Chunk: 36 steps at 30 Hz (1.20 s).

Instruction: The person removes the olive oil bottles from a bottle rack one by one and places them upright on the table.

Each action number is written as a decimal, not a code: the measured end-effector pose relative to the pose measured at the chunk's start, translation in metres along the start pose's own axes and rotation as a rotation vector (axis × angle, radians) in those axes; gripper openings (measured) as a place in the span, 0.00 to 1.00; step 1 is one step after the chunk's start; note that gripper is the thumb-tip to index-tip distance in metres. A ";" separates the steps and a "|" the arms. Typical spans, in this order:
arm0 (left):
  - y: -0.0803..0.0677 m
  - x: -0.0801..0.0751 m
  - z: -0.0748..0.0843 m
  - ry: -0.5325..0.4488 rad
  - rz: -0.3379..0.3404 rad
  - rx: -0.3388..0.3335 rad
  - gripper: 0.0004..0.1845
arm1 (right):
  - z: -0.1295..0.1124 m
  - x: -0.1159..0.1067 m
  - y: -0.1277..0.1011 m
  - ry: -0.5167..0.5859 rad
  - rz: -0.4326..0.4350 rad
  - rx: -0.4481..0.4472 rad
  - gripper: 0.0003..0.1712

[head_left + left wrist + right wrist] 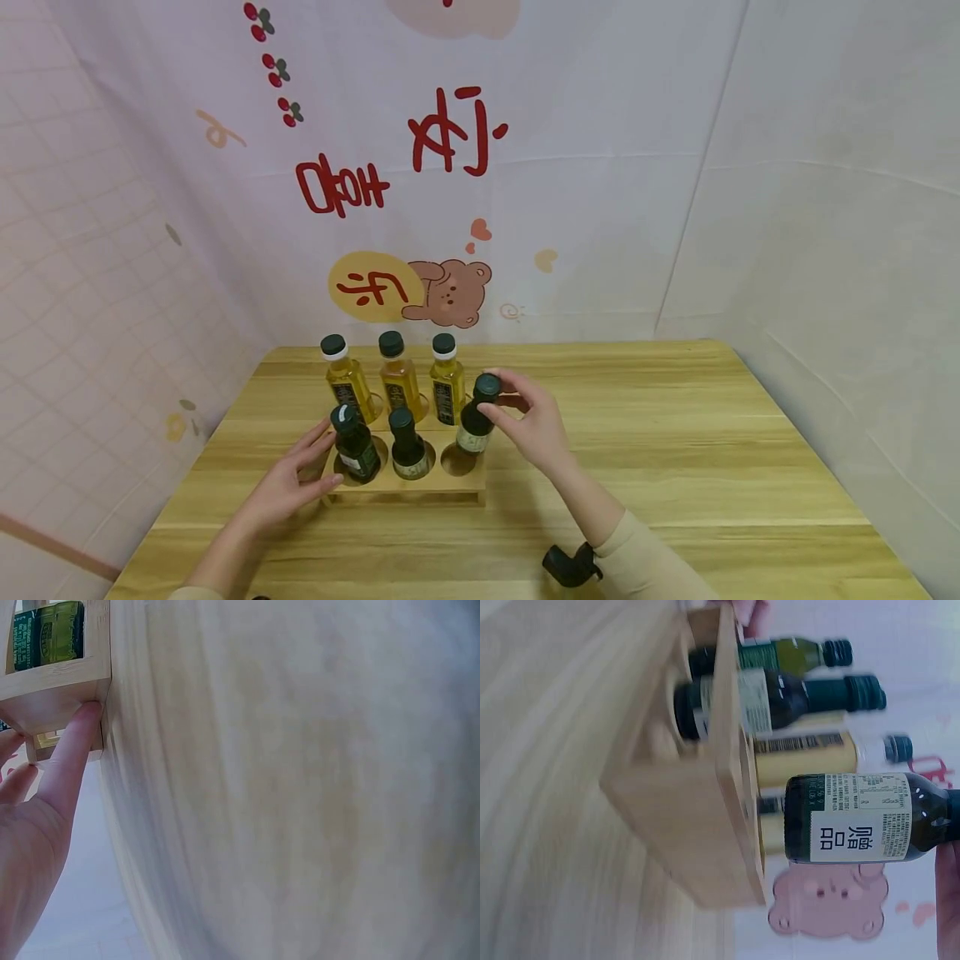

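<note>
A small dark green bottle (474, 427) with a pale label tilts slightly above the front right hole of a two-tier wooden rack (405, 490). My right hand (534, 421) pinches it by the neck, just under the cap. In the right wrist view that bottle (851, 817) is outside the rack's holes. Two more dark green bottles, left (358, 454) and middle (408, 454), stand in the front row. Behind them are three yellow oil bottles (400, 387) with dark caps. My left hand (288, 483) touches the rack's left end, fingers spread; the left wrist view shows a finger (67, 757) against the wood.
A black curved object (570, 565) lies on the wooden table (675, 450), beside my right sleeve. A white printed cloth (600, 167) hangs behind the table's far edge and along its sides.
</note>
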<state>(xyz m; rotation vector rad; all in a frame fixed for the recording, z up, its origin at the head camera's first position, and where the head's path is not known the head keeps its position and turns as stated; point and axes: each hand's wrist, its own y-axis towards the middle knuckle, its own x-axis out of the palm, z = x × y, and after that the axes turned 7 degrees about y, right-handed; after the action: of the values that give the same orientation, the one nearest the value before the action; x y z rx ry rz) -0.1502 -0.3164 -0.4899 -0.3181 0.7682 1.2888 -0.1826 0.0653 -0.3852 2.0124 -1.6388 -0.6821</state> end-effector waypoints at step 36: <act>0.000 0.001 -0.003 -0.022 0.000 0.008 0.37 | 0.087 -0.212 -0.012 -0.468 0.367 0.267 0.23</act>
<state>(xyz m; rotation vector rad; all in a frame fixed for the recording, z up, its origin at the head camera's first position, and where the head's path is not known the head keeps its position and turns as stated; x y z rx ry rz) -0.1510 -0.3175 -0.4925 -0.2966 0.7546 1.2873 -0.2647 0.2728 -0.4411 1.7217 -2.4082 -0.8757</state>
